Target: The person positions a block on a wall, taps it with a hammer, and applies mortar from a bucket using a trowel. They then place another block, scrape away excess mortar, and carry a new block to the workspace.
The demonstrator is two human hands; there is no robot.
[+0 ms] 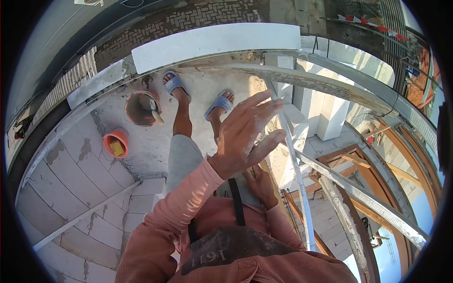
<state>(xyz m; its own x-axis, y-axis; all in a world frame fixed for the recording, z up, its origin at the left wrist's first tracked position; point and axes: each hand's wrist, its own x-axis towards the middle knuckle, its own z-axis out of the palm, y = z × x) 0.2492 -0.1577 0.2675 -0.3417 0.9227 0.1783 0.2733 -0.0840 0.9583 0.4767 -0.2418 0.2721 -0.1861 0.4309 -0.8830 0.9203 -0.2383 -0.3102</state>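
Note:
My left hand (250,132) is raised in front of my body, its dusty fingers stretched out to the right and the thumb apart. It appears to hold nothing. The fingertips overlap the upper end of a long metal bar (302,198) in this view. Lower down, my right hand (262,187) lies against my grey shorts at the hip, fingers loosely extended and partly hidden behind the left hand. On the concrete floor stands a bucket (128,112) of grey mortar, with a tool handle (157,118) sticking out at its rim.
A small orange bucket (110,150) holds a yellow sponge (116,147). Pale block walls (80,165) rise at the left. One long white block (217,41) lies along the ledge ahead. Another metal beam (363,193) and wooden frames (401,155) are at the right, beside a drop.

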